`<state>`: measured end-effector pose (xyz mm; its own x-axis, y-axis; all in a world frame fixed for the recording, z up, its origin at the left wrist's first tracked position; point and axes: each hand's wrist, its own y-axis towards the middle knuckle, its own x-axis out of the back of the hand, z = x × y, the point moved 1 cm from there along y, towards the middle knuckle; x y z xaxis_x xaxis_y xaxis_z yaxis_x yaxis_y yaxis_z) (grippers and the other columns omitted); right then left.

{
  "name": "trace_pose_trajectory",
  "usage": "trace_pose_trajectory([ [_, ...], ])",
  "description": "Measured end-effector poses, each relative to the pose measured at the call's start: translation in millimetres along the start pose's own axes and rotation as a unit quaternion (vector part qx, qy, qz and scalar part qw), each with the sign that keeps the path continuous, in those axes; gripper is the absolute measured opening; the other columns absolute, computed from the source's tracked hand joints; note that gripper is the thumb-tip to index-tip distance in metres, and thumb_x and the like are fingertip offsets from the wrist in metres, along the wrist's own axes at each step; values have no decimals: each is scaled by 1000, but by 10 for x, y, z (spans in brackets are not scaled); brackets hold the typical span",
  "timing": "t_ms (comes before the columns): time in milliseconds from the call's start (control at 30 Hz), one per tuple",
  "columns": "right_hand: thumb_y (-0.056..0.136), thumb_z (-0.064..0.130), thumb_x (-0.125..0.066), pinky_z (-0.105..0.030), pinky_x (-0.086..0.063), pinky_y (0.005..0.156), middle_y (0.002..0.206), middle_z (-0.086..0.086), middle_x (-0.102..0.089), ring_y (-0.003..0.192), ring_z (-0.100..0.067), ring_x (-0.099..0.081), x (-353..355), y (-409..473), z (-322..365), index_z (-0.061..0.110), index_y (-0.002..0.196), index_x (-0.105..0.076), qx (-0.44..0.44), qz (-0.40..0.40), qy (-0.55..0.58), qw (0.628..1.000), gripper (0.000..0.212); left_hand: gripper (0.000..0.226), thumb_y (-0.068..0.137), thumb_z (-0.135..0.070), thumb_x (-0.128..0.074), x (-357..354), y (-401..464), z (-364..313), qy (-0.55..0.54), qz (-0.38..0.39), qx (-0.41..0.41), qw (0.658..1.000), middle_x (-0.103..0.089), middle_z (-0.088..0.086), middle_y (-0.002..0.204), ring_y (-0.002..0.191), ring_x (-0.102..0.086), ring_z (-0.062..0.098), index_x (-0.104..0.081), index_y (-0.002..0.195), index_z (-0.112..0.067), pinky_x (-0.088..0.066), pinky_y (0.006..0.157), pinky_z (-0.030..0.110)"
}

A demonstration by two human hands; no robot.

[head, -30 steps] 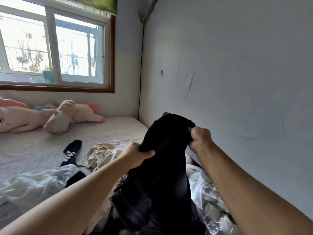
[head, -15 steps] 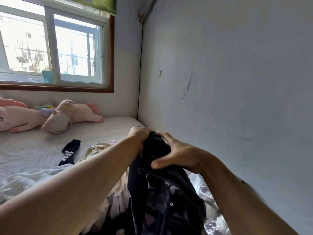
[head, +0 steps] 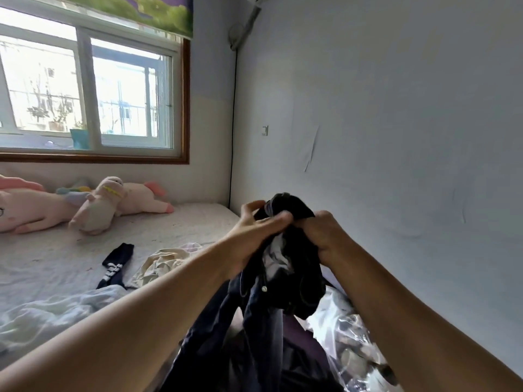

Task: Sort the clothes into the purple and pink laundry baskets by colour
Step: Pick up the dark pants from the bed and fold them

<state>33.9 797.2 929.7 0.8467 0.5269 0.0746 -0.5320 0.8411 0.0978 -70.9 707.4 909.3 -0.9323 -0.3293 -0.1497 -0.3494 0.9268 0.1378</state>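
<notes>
Half a second ago the right hand (head: pixel 319 236) lay flat and open on top of the dark jeans (head: pixel 283 284); now its fingers are curled tight into the bunched top of the cloth. The left hand (head: pixel 254 233) has changed the other way: it was closed on the fabric, and now the fingers are more spread, with the thumb and fingertips pinching the same bunch from the left side. The jeans are raised again, in the air above the near right part of the bed (head: pixel 184 222), close to the wall, and the legs hang down between the two arms. I judge that the person is gathering the garment into one bundle, ready to carry it to a basket. Neither the purple nor the pink basket is in view, so the drop is not yet done.

For writing, the dark sock (head: pixel 114 265) in the middle of the bed has white letters across it, but they are too small to read. On the jeans I see only a metal button (head: pixel 264 288), no label.
</notes>
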Motion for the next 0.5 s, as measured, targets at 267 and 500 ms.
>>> trace_pose_trajectory([
  [267, 87, 3, -59, -26, -57, 58, 72, -17, -70, 59, -23, -68, 168, -53, 266, -4, 86, -65, 1, 117, 119, 986, 9, 74, 69, -19, -80, 142, -9, -88, 119, 91, -75, 986, -60, -5, 123, 103, -62, 5, -41, 132, -31, -51, 82, 18],
  [500, 77, -23, -51, -26, -55, 52, 83, -16, -64, 57, -19, -68, 366, -90, 429, 7, 115, -56, 23, 106, -18, 994, 48, 19, 78, 12, -67, 368, -13, -264, 236, 156, 38, 958, -60, 11, 82, 68, -62, 14, -58, 89, -1, -54, 71, 25],
])
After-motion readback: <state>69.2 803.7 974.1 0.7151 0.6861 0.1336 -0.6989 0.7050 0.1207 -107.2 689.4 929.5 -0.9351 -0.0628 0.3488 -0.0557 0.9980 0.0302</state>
